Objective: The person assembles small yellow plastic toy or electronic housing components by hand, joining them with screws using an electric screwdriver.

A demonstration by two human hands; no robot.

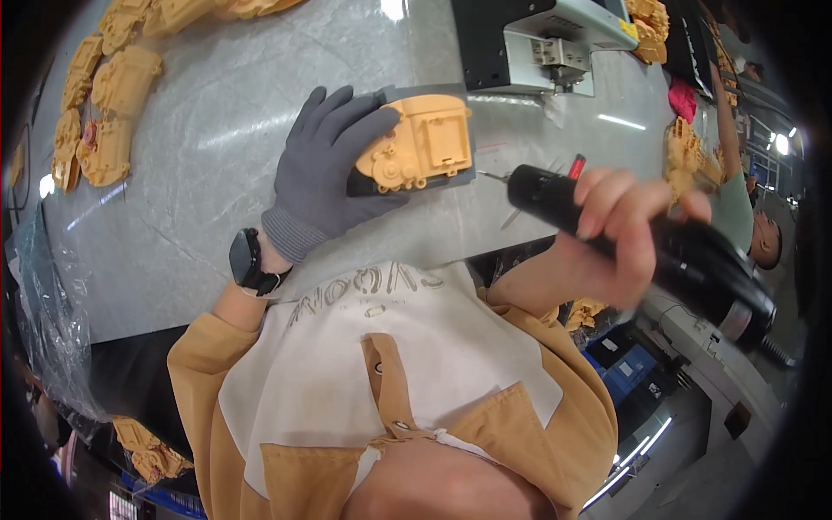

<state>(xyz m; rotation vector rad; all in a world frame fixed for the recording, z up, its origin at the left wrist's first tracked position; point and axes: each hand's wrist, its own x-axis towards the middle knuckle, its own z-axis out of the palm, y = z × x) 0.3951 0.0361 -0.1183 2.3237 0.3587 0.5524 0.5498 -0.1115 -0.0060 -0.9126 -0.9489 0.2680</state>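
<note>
My left hand [316,173], in a grey knit glove, is closed around the left side of an orange plastic housing [425,143]. The housing has moulded round bosses and a square recess, and it sits on a dark base [362,184] on the table. Ungloved, my right hand [620,230] grips a black electric screwdriver [546,195], held sideways above the table's near edge. Its thin bit [492,176] points left at the housing's right side and stands a little apart from it. The fingers of my right hand are slightly blurred.
A grey-and-black machine [542,52] stands behind the housing. A red-handled tool [577,165] lies behind the screwdriver. More orange housings [126,82] line the far left, with others [689,156] at the right. Clear plastic sheeting [52,295] hangs at left. Another person [741,199] is at far right.
</note>
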